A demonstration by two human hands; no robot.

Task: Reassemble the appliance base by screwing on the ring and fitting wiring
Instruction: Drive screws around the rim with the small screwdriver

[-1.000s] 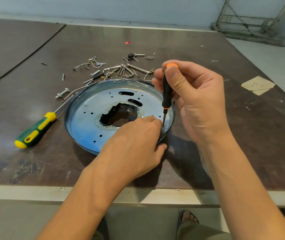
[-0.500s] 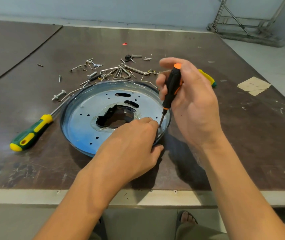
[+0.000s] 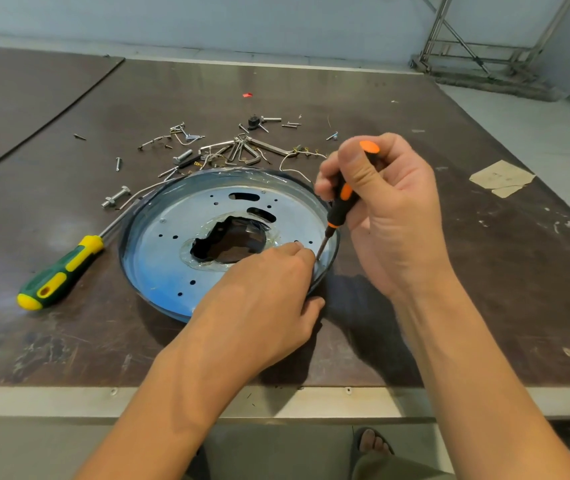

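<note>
**Two hands at the base plate's right rim**

Far left: green-and-yellow screwdriver (image 3: 58, 275) idle on the desk (image 3: 536, 306), shaft toward the plate.

Centre: base plate (image 3: 172, 265) flat on the desk, open face up, loose screws (image 3: 228, 150) behind. Thin sheet metal, so likely light, stiff and slick, sharp around the jagged middle hole. Take it by the rim.

Left hand (image 3: 262, 299): grip curled over the near-right rim, thumb outside. Screw under fingertips? Cannot tell.

Small orange-black screwdriver (image 3: 340, 209): long axis near upright, cap leaning right, tip down beside those fingertips.

Right hand (image 3: 391, 216): grip closed round its handle.
</note>
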